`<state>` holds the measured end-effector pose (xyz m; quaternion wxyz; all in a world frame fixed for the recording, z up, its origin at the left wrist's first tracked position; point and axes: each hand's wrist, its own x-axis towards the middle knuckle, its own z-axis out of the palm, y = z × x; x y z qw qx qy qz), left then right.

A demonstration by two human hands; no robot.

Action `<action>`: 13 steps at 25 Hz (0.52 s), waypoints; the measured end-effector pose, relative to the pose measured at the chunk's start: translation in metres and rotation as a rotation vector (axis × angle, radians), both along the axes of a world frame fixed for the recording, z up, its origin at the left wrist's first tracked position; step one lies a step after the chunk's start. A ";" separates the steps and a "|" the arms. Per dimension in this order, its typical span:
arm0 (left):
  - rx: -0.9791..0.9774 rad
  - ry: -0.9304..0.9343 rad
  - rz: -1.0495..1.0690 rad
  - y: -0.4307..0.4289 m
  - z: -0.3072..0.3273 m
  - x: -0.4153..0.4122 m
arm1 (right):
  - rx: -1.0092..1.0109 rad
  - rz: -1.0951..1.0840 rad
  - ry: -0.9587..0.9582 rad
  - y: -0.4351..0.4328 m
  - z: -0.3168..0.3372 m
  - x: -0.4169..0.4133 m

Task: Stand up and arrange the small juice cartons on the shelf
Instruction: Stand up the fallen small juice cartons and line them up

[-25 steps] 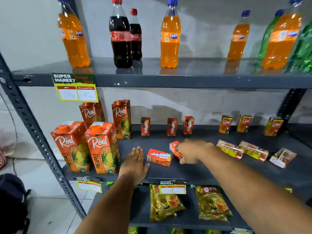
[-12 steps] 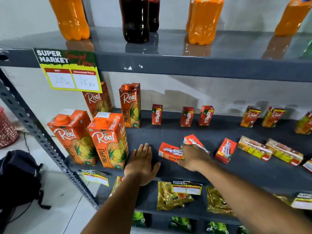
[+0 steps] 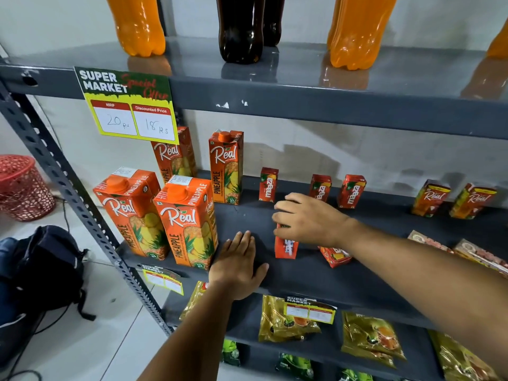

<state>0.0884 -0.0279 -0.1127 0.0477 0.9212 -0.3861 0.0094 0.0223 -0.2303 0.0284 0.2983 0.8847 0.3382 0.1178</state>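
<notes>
My right hand (image 3: 309, 220) grips the top of a small red juice carton (image 3: 286, 247), which stands upright on the dark middle shelf (image 3: 302, 273). Another small red carton (image 3: 335, 255) lies flat just right of it, partly under my forearm. My left hand (image 3: 237, 264) rests flat and open on the shelf's front edge, holding nothing. Three small red Maaza cartons (image 3: 268, 184) stand along the back; my hand partly hides the middle one. Two small Real cartons (image 3: 430, 198) stand at the back right. More small cartons (image 3: 467, 248) lie flat at the right.
Tall Real pineapple cartons (image 3: 187, 221) stand at the shelf's left, close to my left hand. Soda bottles (image 3: 240, 28) line the upper shelf. Gold packets (image 3: 286, 323) lie on the lower shelf. A dark backpack (image 3: 46, 270) and a red basket (image 3: 22, 188) sit on the floor at left.
My right hand has lifted a lying red carton and turned it upright a little left of where it lay. The camera has come closer to the shelf. My left hand stays flat.
</notes>
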 end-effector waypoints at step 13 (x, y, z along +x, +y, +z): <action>0.025 -0.012 0.025 -0.001 0.002 -0.003 | 0.083 -0.072 0.155 -0.004 0.021 0.005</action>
